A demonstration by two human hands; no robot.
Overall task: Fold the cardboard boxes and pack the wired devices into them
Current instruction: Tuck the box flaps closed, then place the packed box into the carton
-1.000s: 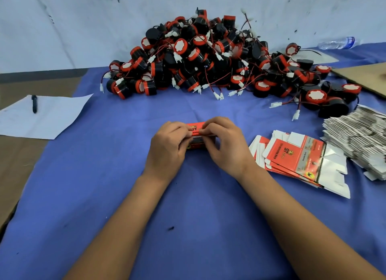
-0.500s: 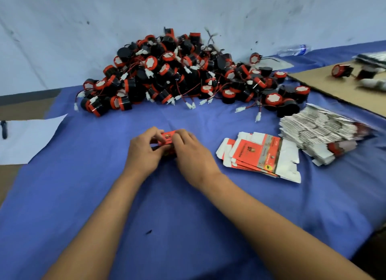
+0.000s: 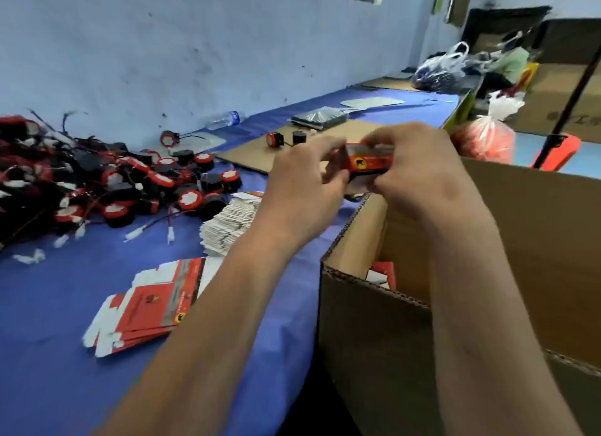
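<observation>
**Small red box held over the open carton**

A small red cardboard box [image 3: 369, 162] is raised above the near corner of a big open brown carton [image 3: 374, 331]. The left hand [image 3: 302, 191] and right hand [image 3: 419, 169] both pinch it, one at each end. On the blue desk [image 3: 48, 305] to the left lie flat red box blanks [image 3: 153, 305], a stack of white folded papers [image 3: 227, 227], and a heap of black-and-red wired devices [image 3: 97, 182].

Both hands raised together, forearms bare.
The left hand [image 3: 304, 188] and right hand [image 3: 419, 172] face each other, fingers curled, pinching opposite ends of a small red box [image 3: 369, 159]; both forearms extend up from the lower edge of the view.
</observation>
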